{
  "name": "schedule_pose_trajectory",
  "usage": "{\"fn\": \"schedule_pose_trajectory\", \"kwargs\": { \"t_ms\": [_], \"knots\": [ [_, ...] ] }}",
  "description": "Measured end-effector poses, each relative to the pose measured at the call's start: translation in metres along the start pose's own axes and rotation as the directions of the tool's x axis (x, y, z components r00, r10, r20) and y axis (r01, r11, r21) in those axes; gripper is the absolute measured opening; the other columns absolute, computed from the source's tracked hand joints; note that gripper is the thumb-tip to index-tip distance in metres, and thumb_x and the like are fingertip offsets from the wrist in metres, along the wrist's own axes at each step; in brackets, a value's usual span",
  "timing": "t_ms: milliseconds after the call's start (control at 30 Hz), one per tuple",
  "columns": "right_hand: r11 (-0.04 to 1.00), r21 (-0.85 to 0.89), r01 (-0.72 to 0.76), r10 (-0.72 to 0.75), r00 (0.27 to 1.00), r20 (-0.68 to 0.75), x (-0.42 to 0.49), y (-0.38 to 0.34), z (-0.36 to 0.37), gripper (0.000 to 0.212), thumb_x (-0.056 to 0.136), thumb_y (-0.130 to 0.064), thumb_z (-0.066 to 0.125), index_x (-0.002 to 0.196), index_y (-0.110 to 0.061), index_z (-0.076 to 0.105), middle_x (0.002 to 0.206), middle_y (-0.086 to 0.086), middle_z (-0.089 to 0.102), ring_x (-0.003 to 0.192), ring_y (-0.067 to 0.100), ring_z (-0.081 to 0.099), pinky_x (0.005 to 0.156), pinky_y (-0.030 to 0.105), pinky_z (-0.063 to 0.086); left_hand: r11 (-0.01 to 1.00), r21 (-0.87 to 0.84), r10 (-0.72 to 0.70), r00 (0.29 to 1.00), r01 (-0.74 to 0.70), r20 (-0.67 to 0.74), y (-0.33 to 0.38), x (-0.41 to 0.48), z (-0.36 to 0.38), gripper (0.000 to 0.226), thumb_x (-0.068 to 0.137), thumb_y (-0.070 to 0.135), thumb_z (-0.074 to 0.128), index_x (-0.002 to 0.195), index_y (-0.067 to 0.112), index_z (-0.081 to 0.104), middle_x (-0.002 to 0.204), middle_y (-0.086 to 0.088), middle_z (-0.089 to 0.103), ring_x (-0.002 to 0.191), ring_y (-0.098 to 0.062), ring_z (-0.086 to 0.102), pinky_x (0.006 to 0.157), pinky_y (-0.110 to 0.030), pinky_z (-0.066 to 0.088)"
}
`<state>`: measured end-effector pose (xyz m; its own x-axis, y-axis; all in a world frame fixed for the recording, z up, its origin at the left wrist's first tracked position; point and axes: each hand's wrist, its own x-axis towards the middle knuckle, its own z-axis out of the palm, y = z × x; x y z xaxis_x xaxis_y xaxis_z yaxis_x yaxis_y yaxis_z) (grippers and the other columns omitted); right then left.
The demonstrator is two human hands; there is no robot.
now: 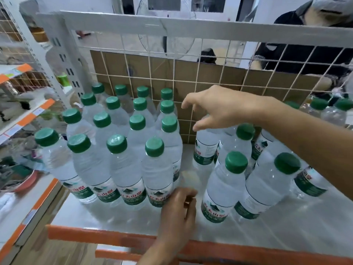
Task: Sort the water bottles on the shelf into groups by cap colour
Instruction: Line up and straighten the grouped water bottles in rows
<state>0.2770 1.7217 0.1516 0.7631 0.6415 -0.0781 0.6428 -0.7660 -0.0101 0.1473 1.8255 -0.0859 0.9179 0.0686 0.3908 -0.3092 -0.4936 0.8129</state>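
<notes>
Several clear water bottles with green caps stand packed in rows on the left of the shelf (133,220); the front-row bottle (118,163) is typical. To the right stand looser green-capped bottles, among them one at the front (225,180) and another (267,184) beside it. My right hand (215,109) reaches in from the right with fingers spread, hovering over a bottle (207,148) whose cap it hides. My left hand (179,209) is low at the shelf front, fingers loosely curled, holding nothing, beside the base of the group's front-right bottle (156,169).
A white wire mesh (210,73) backed by cardboard (152,69) closes the rear. An orange rail (114,236) edges the front. A person in black (305,50) is behind the mesh. More green-capped bottles (334,111) stand at far right. A gap separates the two bottle groups.
</notes>
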Motion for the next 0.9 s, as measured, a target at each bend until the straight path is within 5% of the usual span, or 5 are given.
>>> {"fn": "schedule_pose_trajectory", "kwargs": {
  "t_ms": [133,233,367,567,900],
  "knots": [
    [0.994,0.049,-0.1,0.079,0.945,0.319,0.015,-0.017,0.005,0.061,0.074,-0.052,0.07,0.112,-0.006,0.057,0.086,0.003,0.072,0.075,0.017,0.069,0.061,0.025,0.053,0.997,0.068,0.037,0.997,-0.033,-0.067,-0.009,-0.023,-0.033,0.012,0.08,0.026,0.059,0.089,0.033,0.057,0.079,0.016,0.061,0.061,0.004,0.057,0.056,-0.014,0.048],
    [0.888,0.383,-0.256,0.046,0.876,0.48,0.027,-0.025,0.024,0.048,0.075,-0.049,0.071,0.094,-0.006,0.06,0.092,0.014,0.072,0.073,0.019,0.072,0.064,0.025,0.059,0.991,0.11,-0.048,0.964,0.079,-0.261,-0.016,-0.03,-0.063,0.014,0.072,0.041,0.062,0.081,0.032,0.055,0.074,0.012,0.059,0.056,0.002,0.055,0.053,-0.015,0.047],
    [0.66,0.637,-0.399,0.016,0.855,0.519,0.036,-0.025,0.037,0.06,0.082,-0.044,0.063,0.125,-0.004,0.051,0.114,0.021,0.064,0.086,0.028,0.071,0.083,0.038,0.057,0.951,0.225,-0.14,0.942,0.214,-0.305,-0.023,-0.029,-0.081,0.038,0.065,0.059,0.058,0.092,0.033,0.056,0.08,0.016,0.062,0.071,-0.001,0.061,0.06,-0.024,0.051],
    [0.651,0.659,-0.377,0.042,0.885,0.465,0.039,-0.03,0.049,0.045,0.089,-0.041,0.057,0.125,-0.013,0.054,0.124,0.007,0.061,0.101,0.027,0.065,0.096,0.042,0.05,0.769,0.604,-0.053,0.962,0.21,-0.268,-0.015,-0.022,-0.053,0.063,0.075,0.059,0.048,0.106,0.007,0.064,0.072,-0.001,0.071,0.05,-0.018,0.066,0.041,-0.028,0.049],
    [0.584,0.715,-0.384,-0.023,0.873,0.488,0.027,-0.035,0.04,0.025,0.094,-0.03,0.053,0.11,-0.014,0.063,0.097,-0.001,0.074,0.092,0.018,0.07,0.092,0.037,0.053,0.819,0.543,-0.017,0.953,0.187,-0.303,-0.016,-0.017,-0.042,0.058,0.082,0.059,0.042,0.108,0.007,0.047,0.088,-0.007,0.068,0.065,-0.021,0.069,0.04,-0.027,0.047]
  ]
}}
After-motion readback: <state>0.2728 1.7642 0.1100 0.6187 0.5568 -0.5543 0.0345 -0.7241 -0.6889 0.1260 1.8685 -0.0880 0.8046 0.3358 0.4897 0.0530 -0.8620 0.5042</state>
